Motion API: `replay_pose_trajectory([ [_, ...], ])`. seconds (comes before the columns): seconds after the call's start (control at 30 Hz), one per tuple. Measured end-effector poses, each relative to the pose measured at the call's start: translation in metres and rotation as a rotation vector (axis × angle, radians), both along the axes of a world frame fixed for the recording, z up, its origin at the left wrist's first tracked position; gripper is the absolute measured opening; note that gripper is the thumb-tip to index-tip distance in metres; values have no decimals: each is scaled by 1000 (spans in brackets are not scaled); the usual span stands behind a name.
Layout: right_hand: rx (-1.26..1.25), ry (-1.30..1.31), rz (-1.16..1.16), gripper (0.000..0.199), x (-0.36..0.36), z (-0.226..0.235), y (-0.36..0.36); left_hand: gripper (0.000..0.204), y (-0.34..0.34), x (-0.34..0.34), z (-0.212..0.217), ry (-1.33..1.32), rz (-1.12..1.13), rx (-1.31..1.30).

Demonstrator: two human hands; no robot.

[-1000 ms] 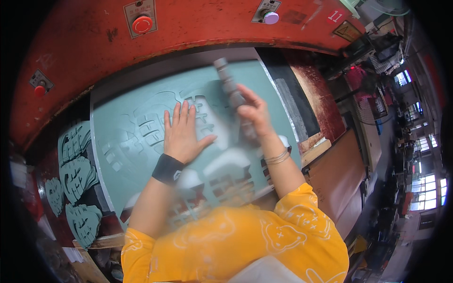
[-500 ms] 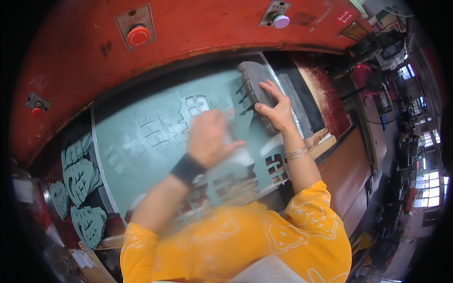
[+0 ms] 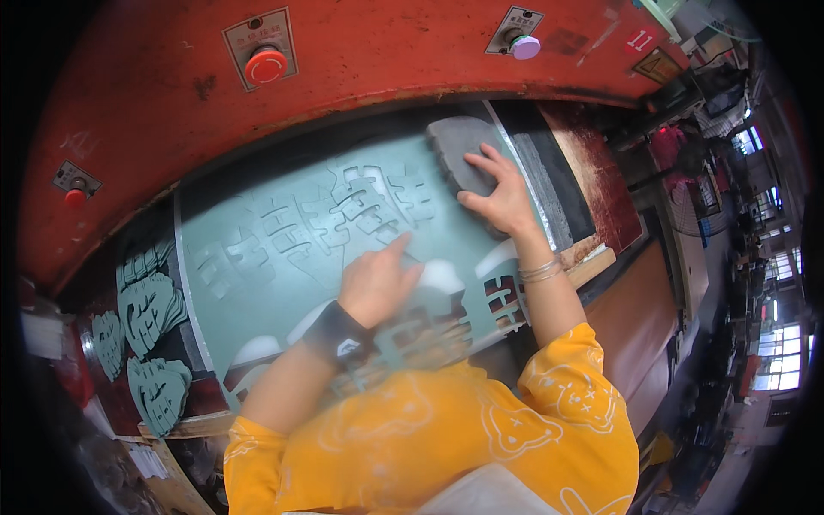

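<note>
Both hands on teal sheet (image 3: 257,283): right hand (image 3: 502,202) flat atop grey block (image 3: 463,150); left hand (image 3: 378,283) loosely curled, grip seemingly empty.

Factory workshop: red press (image 3: 386,60) with push-buttons (image 3: 266,64).

The right hand (image 3: 502,193) now rests on the grey die block (image 3: 463,159) near the far right corner of the teal sheet (image 3: 257,283), no longer mid-sheet. The left hand (image 3: 378,283) now lies closer to the sheet's near edge, fingers curled.
</note>
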State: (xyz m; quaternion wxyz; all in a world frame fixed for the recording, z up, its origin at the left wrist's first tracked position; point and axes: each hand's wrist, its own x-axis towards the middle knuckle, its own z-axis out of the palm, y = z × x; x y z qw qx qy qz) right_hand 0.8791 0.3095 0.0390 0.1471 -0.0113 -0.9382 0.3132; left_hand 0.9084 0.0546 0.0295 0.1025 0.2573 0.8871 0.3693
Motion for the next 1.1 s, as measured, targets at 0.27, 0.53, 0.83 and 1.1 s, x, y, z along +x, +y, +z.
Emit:
replay_pose_trajectory([
  [0.27,208,-101,-73,62,-3,-4,-11,39,-11,-19,9,-167,-77,140],
  [0.53,-102,460,-242,64,1,13,28,32,-84,48,37,-664,54,486],
  [0.83,85,1057,-477,72,-57,74,20,13,-91,140,-39,332,197,70],
  [1.1,459,924,-351,46,-31,73,70,23,-66,57,-36,218,333,198],
])
